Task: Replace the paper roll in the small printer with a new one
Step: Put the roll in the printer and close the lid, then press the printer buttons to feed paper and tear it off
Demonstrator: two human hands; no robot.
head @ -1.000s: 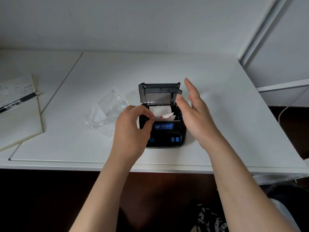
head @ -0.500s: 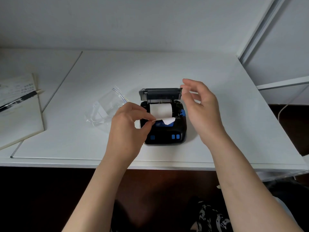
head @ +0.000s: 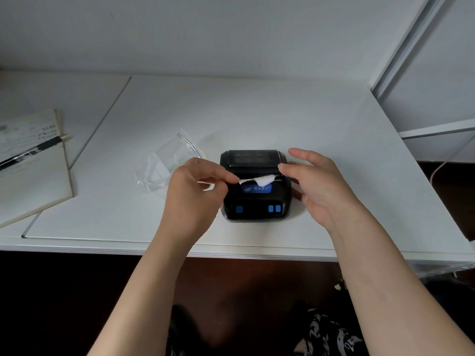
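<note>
Indoors, white table (head: 257,111), pale wall (head: 205,34), black printer (head: 255,199), clear bag (head: 167,163).

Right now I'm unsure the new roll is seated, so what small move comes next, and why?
Probably press the lid down firmly with the right hand. The lid looks folded down on the printer, and the left hand pinches the paper tail sticking out of the slot, so a latching push seems all that remains.
</note>
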